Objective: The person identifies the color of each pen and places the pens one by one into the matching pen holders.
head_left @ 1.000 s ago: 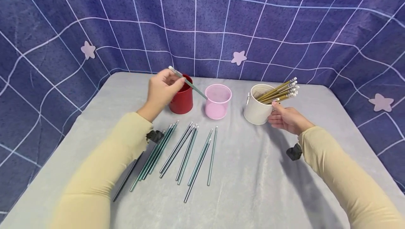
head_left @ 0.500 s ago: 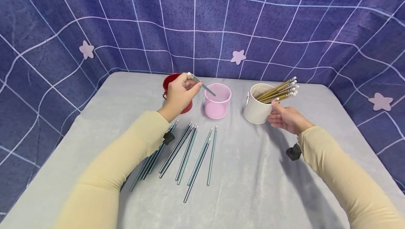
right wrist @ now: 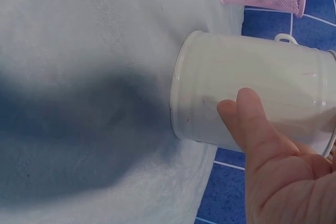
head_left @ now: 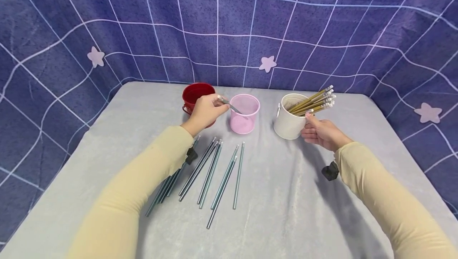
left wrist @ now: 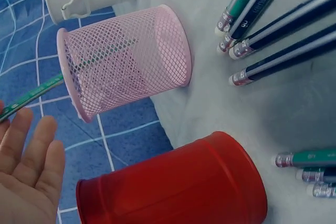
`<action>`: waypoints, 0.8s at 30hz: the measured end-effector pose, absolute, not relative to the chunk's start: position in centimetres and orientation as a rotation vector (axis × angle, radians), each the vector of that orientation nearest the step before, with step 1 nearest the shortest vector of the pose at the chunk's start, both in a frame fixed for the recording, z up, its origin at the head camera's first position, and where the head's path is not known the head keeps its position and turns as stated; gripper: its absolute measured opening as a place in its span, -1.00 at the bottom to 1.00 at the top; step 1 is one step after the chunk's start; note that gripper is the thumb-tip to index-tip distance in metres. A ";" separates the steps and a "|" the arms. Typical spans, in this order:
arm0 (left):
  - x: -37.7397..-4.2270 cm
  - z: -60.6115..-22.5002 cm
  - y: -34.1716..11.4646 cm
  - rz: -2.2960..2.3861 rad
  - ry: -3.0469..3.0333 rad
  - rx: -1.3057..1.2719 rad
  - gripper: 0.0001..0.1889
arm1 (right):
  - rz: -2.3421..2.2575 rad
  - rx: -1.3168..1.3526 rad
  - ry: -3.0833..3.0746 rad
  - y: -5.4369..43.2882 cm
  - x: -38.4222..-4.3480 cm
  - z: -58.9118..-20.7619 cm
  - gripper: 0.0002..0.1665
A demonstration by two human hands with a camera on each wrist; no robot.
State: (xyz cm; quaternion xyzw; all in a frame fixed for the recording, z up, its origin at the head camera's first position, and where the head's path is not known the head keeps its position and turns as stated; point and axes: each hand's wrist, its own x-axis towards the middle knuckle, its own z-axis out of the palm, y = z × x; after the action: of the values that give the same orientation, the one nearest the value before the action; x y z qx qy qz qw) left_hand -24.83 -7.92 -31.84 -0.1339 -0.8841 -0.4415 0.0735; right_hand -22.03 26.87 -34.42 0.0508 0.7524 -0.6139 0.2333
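My left hand [head_left: 207,112] pinches a green pencil [head_left: 231,106] near its eraser end. The pencil slants down into the pink mesh cup [head_left: 243,123], its lower part visible through the mesh in the left wrist view. My right hand [head_left: 325,134] holds the side of a white bucket [head_left: 288,126], thumb up by the rim and fingers against the wall. Several gold pencils [head_left: 315,102] with white erasers lean out of that bucket to the right. In the right wrist view, fingertips [right wrist: 249,103] lie on the bucket's wall.
A red bucket [head_left: 196,90] stands left of the pink cup, partly behind my left hand. Several green and dark pencils [head_left: 211,173] lie spread on the grey cloth [head_left: 272,211], some under my left forearm. A blue gridded cloth [head_left: 236,12] rises behind the table.
My left hand has moved right, from over the red bucket to beside the pink cup, lowering the green pencil into it. My right hand stays at the white bucket.
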 end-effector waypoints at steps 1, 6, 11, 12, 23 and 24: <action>-24.9 -32.0 -7.9 -1.324 -2.667 -0.388 -0.77 | -1.686 0.143 2.071 26.8 -22.1 -34.4 0.04; -25.3 -32.7 -7.7 -1.311 -2.716 -0.368 -0.76 | -1.689 0.159 2.085 26.8 -22.1 -34.4 0.04; -25.7 -33.2 -7.6 -1.252 -2.765 -0.373 -0.76 | -1.698 0.164 2.084 26.7 -22.1 -34.3 0.05; -25.8 -33.2 -7.6 -1.241 -2.776 -0.370 -0.76 | -1.700 0.165 2.084 26.7 -22.1 -34.3 0.05; -26.3 -33.5 -7.6 -1.150 -2.892 -0.457 -0.75 | -1.695 0.157 2.091 26.7 -22.0 -34.4 0.05; -26.3 -33.5 -7.8 -1.127 -2.927 -0.491 -0.74 | -1.694 0.159 2.092 26.7 -22.0 -34.4 0.05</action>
State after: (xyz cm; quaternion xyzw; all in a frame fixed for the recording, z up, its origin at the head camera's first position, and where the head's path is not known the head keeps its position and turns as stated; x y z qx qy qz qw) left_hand -26.29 -7.78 -33.53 -0.1546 -0.9218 -0.3550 -0.0164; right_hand -21.99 26.67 -34.42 0.0576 0.7567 -0.6126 0.2208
